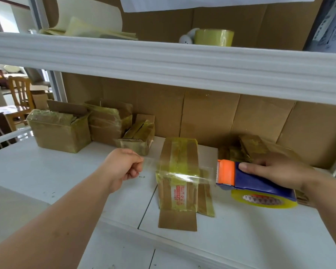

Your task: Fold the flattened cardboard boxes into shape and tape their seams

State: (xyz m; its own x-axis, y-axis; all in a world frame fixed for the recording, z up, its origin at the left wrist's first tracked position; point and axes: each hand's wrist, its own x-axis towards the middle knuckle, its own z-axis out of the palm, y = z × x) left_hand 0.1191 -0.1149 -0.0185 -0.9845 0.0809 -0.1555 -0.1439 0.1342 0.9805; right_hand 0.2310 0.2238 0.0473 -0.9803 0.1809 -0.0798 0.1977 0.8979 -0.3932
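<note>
Left hand: left hand point(124, 166) pinches the free end of a clear strip of tape point(180, 174), left of the box.
Right hand: right hand point(277, 171) grasps a blue tape dispenser with an orange blade guard point(248, 180), right of the box; its yellowish tape roll point(264, 200) hangs below.
Box: brown folded cardboard box wrapped in yellowish tape point(177, 175) stands on the white shelf board point(241, 230); the strip stretches across its front, seemingly touching it.
Behind the box: three taped brown cartons point(62, 131) at far left.
</note>
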